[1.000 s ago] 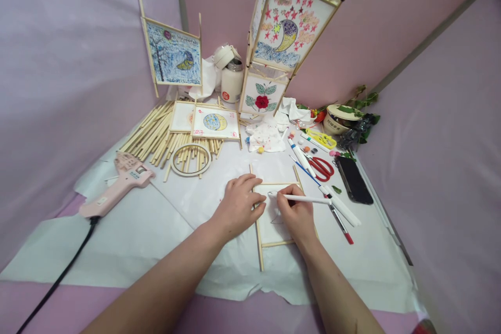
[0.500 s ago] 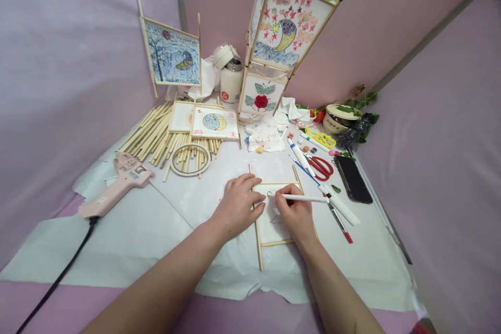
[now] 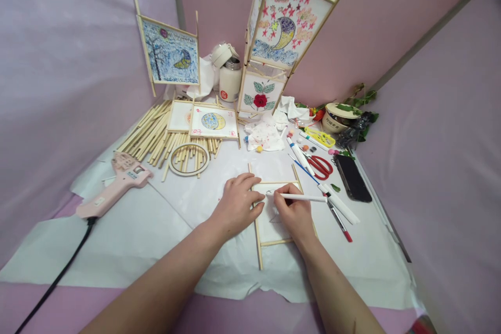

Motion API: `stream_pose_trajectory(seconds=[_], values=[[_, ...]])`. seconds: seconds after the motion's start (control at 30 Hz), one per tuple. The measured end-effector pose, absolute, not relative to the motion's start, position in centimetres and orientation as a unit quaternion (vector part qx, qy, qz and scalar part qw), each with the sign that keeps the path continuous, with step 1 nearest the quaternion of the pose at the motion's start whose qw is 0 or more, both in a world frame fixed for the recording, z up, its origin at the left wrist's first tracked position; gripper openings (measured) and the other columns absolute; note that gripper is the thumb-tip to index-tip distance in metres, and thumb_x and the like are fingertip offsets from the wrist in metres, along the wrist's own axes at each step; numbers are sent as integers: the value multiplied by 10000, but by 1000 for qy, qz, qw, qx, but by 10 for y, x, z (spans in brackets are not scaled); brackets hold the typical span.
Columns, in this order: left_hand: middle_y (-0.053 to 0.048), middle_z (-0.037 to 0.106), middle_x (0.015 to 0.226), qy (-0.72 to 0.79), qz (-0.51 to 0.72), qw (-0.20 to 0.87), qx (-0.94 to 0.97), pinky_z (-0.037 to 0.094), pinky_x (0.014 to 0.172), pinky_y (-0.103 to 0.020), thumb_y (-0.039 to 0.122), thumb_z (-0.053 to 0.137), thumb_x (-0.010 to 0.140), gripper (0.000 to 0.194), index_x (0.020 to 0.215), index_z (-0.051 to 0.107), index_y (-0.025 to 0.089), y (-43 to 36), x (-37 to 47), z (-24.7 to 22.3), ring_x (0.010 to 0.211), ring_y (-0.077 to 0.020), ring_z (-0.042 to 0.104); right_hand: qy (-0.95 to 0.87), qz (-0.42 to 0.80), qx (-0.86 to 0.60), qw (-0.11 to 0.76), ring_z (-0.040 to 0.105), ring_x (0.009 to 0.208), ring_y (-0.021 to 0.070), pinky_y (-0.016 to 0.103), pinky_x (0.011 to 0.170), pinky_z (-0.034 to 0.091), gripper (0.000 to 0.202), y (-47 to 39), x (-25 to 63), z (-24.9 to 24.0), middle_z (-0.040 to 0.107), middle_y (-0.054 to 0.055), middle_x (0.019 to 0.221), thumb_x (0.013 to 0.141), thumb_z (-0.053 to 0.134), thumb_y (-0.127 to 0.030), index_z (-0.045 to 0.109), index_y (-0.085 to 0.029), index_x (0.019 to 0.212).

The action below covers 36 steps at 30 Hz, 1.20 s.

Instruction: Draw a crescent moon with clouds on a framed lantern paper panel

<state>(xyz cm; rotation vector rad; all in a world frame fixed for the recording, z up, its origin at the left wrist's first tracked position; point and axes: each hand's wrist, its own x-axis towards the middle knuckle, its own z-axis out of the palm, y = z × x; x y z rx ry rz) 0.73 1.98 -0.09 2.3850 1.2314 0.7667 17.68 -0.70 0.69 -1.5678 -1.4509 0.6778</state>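
A white panel [image 3: 266, 232] framed with thin wooden sticks lies flat on the covered table in front of me. Dark pen lines show on its upper left and middle, partly covered by my right hand [image 3: 294, 210]. That hand pinches a slim white pen [image 3: 307, 197], its tip on the panel near the upper left lines. My left hand [image 3: 239, 203] rests across the frame's left stick, fingers stretched and slightly spread, holding nothing.
Left stands a pink glue gun [image 3: 117, 182], beside a tape roll [image 3: 189, 159] and many wooden sticks [image 3: 144, 133]. A tall painted lantern [image 3: 289, 21] rises behind. Rightward lie red-handled scissors [image 3: 321, 167], markers [image 3: 340, 203] and a phone [image 3: 353, 177].
The pen tip and my right hand have shifted very slightly left. The whole view has moved a little; my left hand stays on the frame.
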Motion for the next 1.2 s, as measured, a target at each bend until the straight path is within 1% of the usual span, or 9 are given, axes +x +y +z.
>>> stream_pose_trajectory(seconds=[0.67, 0.9, 1.2], values=[[-41, 597, 1273, 432, 275, 173, 841, 366, 987, -485, 191, 650, 824, 153, 892, 754, 280, 20, 7, -2, 1261, -291, 438, -585, 266, -635, 428, 493, 569, 130, 254, 577, 385, 141, -7, 176, 9, 526, -43, 592, 811, 561, -291, 554, -202, 701], [-45, 602, 1269, 435, 268, 170, 843, 367, 971, -482, 188, 654, 821, 148, 881, 753, 280, 20, 8, -2, 1262, -286, 439, -584, 255, -639, 430, 476, 548, 126, 251, 558, 372, 151, -6, 175, 9, 512, -46, 569, 806, 559, -290, 541, -203, 684], [-47, 601, 1273, 436, 266, 171, 843, 368, 973, -482, 188, 652, 823, 146, 884, 753, 274, 20, 7, 0, 1264, -287, 439, -583, 236, -648, 429, 479, 558, 131, 255, 576, 374, 148, -7, 176, 6, 512, -45, 567, 806, 555, -278, 536, -206, 678]])
